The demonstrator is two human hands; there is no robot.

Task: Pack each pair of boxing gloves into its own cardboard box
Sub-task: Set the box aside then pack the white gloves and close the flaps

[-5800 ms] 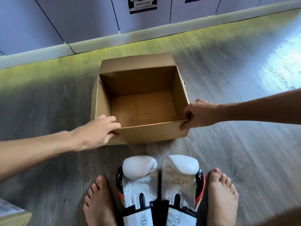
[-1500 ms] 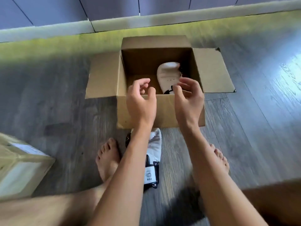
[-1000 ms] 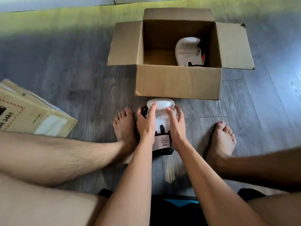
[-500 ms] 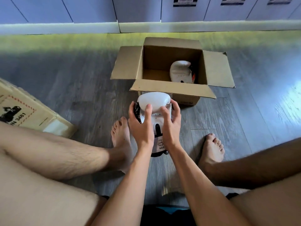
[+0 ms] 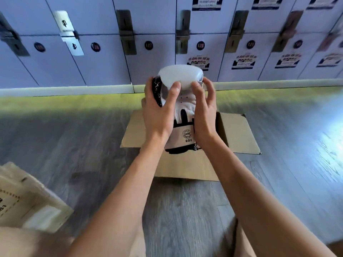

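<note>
I see left hand (image 5: 157, 112) and right hand (image 5: 203, 115) clasping glove (image 5: 181, 76), one per side | cuff toward wrists | open box (image 5: 239, 134) just below grip

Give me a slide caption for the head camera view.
Left hand and right hand hold a white glove up over the open box, before a wall of lockers.

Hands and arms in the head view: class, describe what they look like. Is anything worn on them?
The left hand and right hand are bare, with no rings or watch visible. The left arm and right arm are bare too, with no sleeves, bracelets or markings in view.
</note>
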